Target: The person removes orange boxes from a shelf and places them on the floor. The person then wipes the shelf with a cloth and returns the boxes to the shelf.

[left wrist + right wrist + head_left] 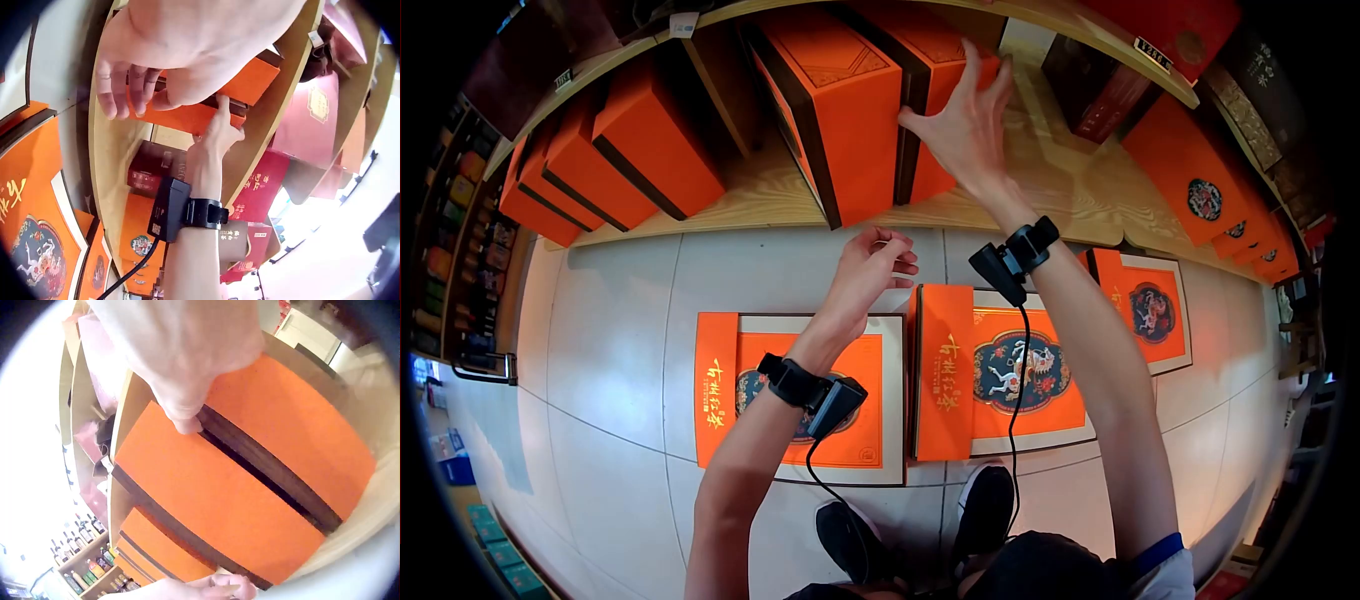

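Two orange gift boxes with dark brown edges stand side by side on the shelf. My right hand [972, 135] spans the right-hand orange gift box [933, 160] near its top. The thumb [187, 423] lies at the narrow gap between both boxes, and the fingers reach over the far side. Just left of it is the second orange gift box [855, 130], which neither hand holds. My left hand [870, 270] hovers low in front of the shelf edge, its fingers loosely bent with nothing in them.
On the floor lie several orange boxes with a horse emblem, including a left floor box [718, 390] and a middle one [945, 375]. More orange boxes [655, 140] lean on the shelf at left. A dark red box [1090, 90] stands right. The upper shelf edge [800, 8] overhangs.
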The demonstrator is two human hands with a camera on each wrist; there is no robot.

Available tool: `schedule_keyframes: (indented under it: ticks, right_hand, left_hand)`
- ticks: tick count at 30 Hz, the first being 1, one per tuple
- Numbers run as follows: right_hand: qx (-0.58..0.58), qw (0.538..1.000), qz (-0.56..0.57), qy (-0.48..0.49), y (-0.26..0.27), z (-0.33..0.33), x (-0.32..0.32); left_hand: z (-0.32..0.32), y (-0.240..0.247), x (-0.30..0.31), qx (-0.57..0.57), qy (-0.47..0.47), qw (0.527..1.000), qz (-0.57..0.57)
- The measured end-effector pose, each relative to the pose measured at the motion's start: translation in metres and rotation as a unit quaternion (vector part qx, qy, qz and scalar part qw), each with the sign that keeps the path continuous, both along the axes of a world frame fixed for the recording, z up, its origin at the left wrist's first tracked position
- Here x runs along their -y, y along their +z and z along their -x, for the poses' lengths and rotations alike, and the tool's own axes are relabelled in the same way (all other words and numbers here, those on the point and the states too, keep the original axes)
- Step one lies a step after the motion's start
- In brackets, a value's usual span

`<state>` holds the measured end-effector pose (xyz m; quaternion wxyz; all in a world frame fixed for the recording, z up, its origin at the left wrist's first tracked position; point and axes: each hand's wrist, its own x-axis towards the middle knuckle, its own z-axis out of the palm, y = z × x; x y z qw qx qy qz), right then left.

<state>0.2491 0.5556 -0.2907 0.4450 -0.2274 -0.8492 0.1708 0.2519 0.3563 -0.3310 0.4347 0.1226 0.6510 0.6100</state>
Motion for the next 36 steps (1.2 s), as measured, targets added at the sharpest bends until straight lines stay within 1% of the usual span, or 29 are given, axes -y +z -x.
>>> schedule_keyframes:
  ticks: [1,3,6,10,12,17,19,21,25,29,32,34,36]
  right_hand:
    - [0.001,1.000,-0.001,0.000,-0.001,0.000,-0.001]
    - [0.026,0.997,0.061,0.030,0.000,0.001,-0.004]
    - [0.040,0.996,0.070,0.046,0.002,-0.001,-0.006]
    - [0.039,0.996,0.079,0.031,0.007,-0.003,-0.001]
    - [0.047,0.994,0.096,0.024,0.011,-0.003,0.000]
    - [0.049,0.995,0.090,0.020,0.012,-0.013,0.001]
    - [0.054,0.994,0.092,0.016,0.013,-0.019,0.001]
    - [0.053,0.993,0.104,0.028,0.014,-0.024,0.001]
    - [0.062,0.992,0.110,0.020,0.018,-0.033,0.002]
    - [0.073,0.990,0.120,0.021,0.020,-0.043,0.003]
    - [0.079,0.989,0.124,0.018,0.025,-0.054,0.007]
    - [0.088,0.987,0.136,0.016,0.027,-0.060,0.009]
    - [0.079,0.986,0.143,0.024,0.026,-0.065,0.009]
  left_hand:
    - [-0.001,0.000,0.000,0.008,0.005,1.000,-0.006]
    - [-0.002,0.001,0.001,0.018,0.000,1.000,0.000]
    - [-0.005,0.001,0.001,0.033,-0.009,0.999,0.007]
    - [-0.009,-0.003,0.003,0.065,-0.023,0.998,-0.007]
    - [-0.013,-0.002,0.003,0.076,-0.019,0.997,-0.006]
    - [-0.018,0.001,0.003,0.106,-0.012,0.994,-0.025]
    - [-0.019,0.003,0.001,0.146,0.003,0.988,-0.041]
    - [-0.022,0.006,-0.002,0.148,0.003,0.988,-0.049]
    - [-0.028,0.010,-0.007,0.160,0.000,0.985,-0.063]
    - [-0.031,0.005,-0.011,0.182,0.000,0.981,-0.063]
    - [-0.036,-0.003,-0.011,0.209,0.011,0.975,-0.072]
    - [-0.040,-0.011,-0.012,0.280,0.042,0.955,-0.091]
    - [-0.044,-0.017,-0.012,0.295,0.057,0.949,-0.099]
